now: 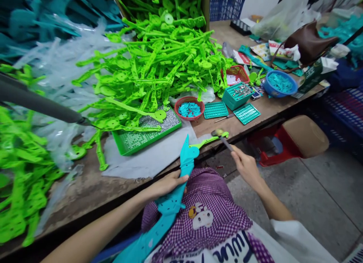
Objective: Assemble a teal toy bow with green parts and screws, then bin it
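My left hand [171, 183] is wrapped around a long teal plastic part [171, 202], which slants from my lap up to the table's edge. From under its rounded upper end a lime-green plastic arm [208, 141] sticks out to the right. My right hand [245, 164] grips the grey handle of a small hammer [225, 142]. The hammer's head is blurred and hangs over the green arm; whether they touch I cannot tell. A grey cloth [159, 163] lies on the table just beyond the teal part.
A big heap of lime-green plastic arms [159, 66] covers the table's back. A green tray [144, 144] holds small metal pieces. Farther right are a red basket [176, 111] of blue pieces, teal trays [246, 114] and a blue bowl [293, 90]. A red stool [266, 157] stands below.
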Motion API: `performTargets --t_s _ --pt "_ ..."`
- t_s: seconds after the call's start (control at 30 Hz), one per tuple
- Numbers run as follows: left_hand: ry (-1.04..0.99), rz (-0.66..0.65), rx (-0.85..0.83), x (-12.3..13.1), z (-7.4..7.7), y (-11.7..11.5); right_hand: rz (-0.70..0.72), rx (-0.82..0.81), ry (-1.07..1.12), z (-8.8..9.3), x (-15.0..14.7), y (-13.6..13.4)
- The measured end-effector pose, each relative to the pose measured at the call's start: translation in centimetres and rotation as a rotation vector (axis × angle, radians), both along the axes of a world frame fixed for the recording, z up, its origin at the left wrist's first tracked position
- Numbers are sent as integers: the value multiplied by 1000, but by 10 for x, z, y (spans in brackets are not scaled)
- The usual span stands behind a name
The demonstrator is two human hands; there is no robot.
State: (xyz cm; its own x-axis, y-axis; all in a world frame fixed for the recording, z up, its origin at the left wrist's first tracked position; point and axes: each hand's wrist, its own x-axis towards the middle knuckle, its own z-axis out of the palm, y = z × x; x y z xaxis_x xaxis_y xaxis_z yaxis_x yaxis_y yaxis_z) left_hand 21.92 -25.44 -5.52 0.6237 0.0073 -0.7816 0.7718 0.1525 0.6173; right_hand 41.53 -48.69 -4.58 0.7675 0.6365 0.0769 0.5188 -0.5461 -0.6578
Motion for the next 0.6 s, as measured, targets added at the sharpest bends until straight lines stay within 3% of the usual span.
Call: performTargets --t_s 0.1,0.23,0.3,0.43,0.6 --pt "-24 -3 7 1 0 0 -143 44 -39 -3 7 -9" --pt "-25 1 -15 1 8 5 -118 -46 107 -17 14 -14" --pt "-35 22 -73 0 16 12 -169 87 217 -18 19 -15" --pt "-59 131 -287 -7 25 33 -410 445 279 -8 43 -16" --pt "-141 206 -548 -18 21 47 -608 613 474 -15 90 -28"
